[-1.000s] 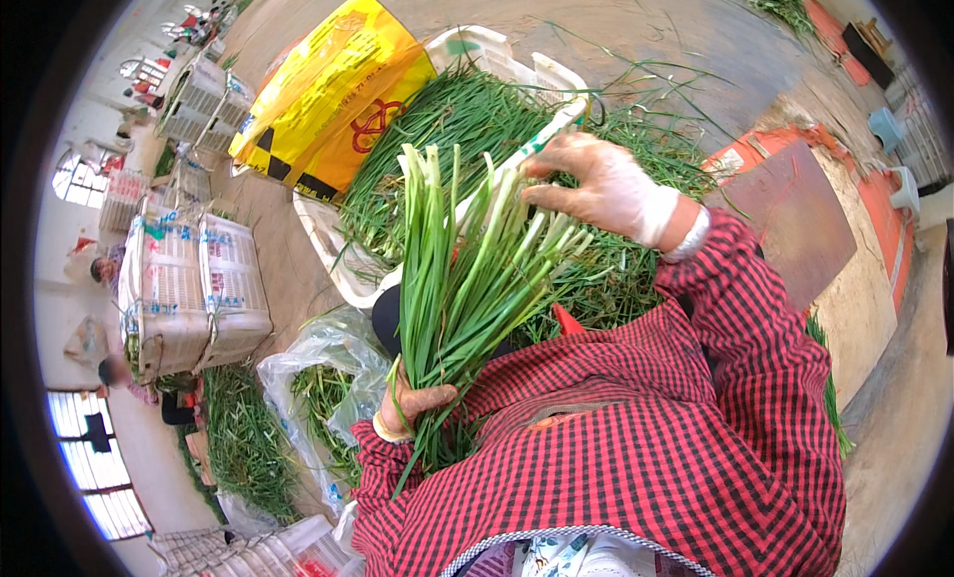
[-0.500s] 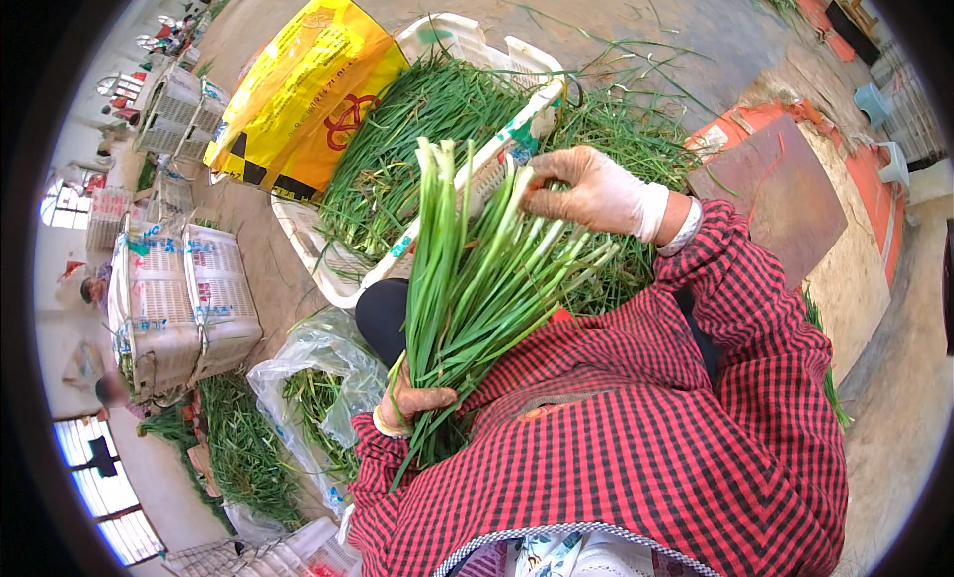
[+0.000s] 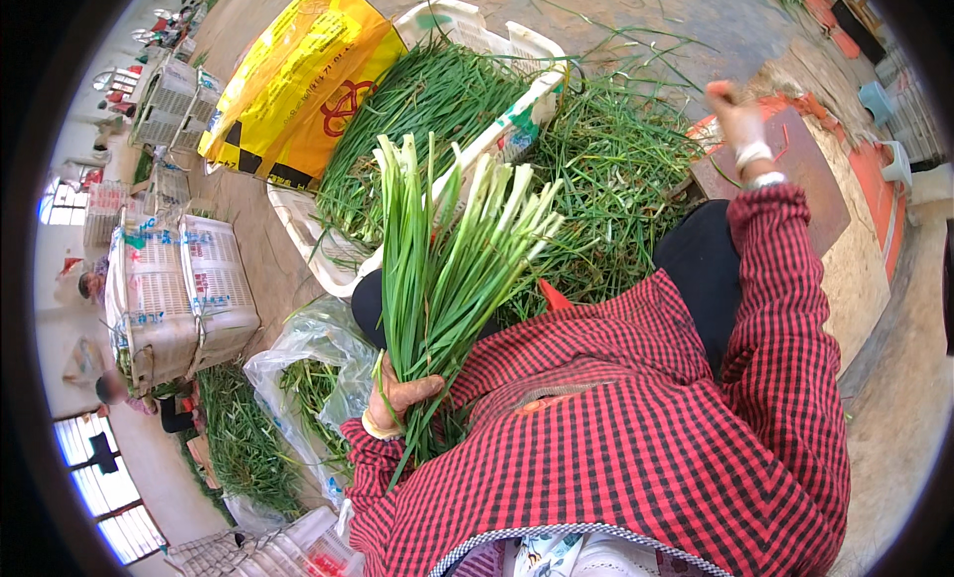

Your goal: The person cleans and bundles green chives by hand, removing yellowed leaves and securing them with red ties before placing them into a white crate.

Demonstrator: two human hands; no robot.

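My left hand (image 3: pixel 402 393), in a glove, is closed round the lower, leafy part of a bunch of garlic chives (image 3: pixel 437 269). The pale stem ends point up and fan out to the right. My right hand (image 3: pixel 737 125), gloved with a white cuff, is raised at the right, apart from the bunch, above a brown board (image 3: pixel 795 194). Its fingers are smeared by motion. Beyond the bunch stands a white plastic crate (image 3: pixel 467 25) full of chives, with a yellow bag (image 3: pixel 298 85) over its left side.
Loose chives (image 3: pixel 616 179) lie heaped right of the crate. A clear plastic bag (image 3: pixel 353 343) with greens sits by my left arm. Stacked white crates (image 3: pixel 189 289) stand at the left beside another pile of greens (image 3: pixel 243 443). Part of another person shows at the far left.
My right hand has left the stem ends and moved right, over the board. The left hand still holds the bunch, which has shifted slightly left.
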